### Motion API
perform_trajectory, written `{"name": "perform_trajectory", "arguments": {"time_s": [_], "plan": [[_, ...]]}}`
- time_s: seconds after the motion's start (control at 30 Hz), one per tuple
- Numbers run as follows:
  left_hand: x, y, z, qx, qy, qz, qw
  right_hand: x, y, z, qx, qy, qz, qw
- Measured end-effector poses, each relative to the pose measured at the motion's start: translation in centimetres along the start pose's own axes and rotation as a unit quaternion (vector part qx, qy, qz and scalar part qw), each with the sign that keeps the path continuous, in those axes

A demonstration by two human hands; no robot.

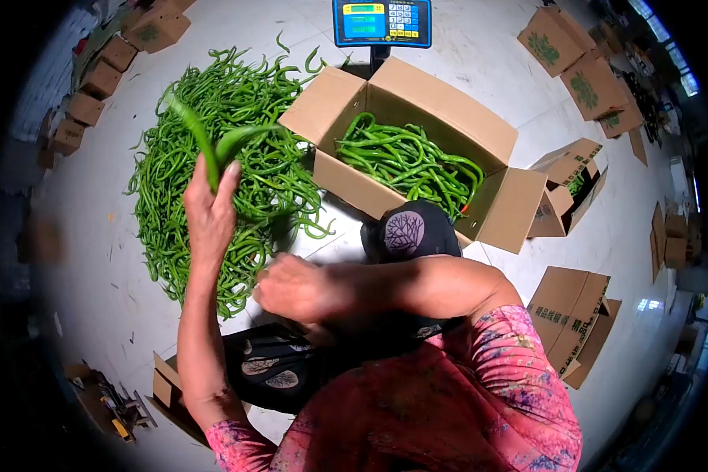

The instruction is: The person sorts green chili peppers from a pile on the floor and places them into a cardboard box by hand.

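My left hand (211, 206) is raised over the left part of a big pile of long green chili peppers (236, 102). Its fingers are closed around a couple of long green chili peppers (203, 145), whose tips point up and out to the right and are blurred. Lower down, my right hand (291, 288) is by the near edge of the pile, in front of my knees. Motion smears its fingers, so whether it holds anything does not show. An open cardboard box (346, 182) stands right of the pile, with many green chili peppers (409, 157) inside.
A scale display (382, 22) on a post rises behind the box. To the right are a smaller open carton (554, 197) with something green inside and another open carton (566, 318). Several printed boxes (558, 39) line the right side, others (102, 79) the left.
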State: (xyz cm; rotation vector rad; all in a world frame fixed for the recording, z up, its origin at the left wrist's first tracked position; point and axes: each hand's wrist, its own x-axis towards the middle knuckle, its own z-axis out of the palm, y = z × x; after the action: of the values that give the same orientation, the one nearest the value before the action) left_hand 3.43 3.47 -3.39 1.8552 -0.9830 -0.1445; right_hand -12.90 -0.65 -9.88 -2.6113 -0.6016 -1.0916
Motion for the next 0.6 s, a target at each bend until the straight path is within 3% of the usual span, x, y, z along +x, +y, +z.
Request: {"name": "perform_trajectory", "arguments": {"time_s": [0.07, 0.13, 0.2, 0.3, 0.37, 0.43, 0.47, 0.6], "plan": [[2.0, 3.3, 2.1, 0.012, -0.053, 0.073, 0.996, -1.7, -0.9, 0.2, 0.061, -0.145, -0.02, 0.987], [3.4, 6.3, 5.4, -0.006, -0.09, 0.155, 0.984, -1.0, -1.2, -0.1, 0.052, -0.218, -0.037, 0.974], [4.5, 7.7, 9.3, 0.022, -0.121, 0.289, 0.949, -0.8, -1.5, 0.8, 0.066, -0.207, -0.034, 0.976], [4.1, 8.9, 15.6, 0.054, -0.168, 0.399, 0.9, -1.8, -1.9, 2.8, 0.09, -0.152, -0.01, 0.984], [3.5, 9.0, 18.3, 0.151, -0.319, 0.399, 0.846, -1.9, -1.2, 0.9, 0.125, -0.147, 0.025, 0.981], [2.4, 7.9, 20.6, 0.155, -0.381, 0.423, 0.807, -2.7, -1.9, 2.4, 0.103, -0.128, 0.075, 0.984], [2.0, 7.0, 21.3, 0.095, -0.41, 0.4, 0.814, -2.9, -1.9, 2.3, 0.102, -0.128, 0.078, 0.983], [3.4, 5.7, 20.1, 0.072, -0.349, 0.33, 0.874, -2.2, -2.2, 0.6, 0.07, -0.137, 0.07, 0.986]]}}
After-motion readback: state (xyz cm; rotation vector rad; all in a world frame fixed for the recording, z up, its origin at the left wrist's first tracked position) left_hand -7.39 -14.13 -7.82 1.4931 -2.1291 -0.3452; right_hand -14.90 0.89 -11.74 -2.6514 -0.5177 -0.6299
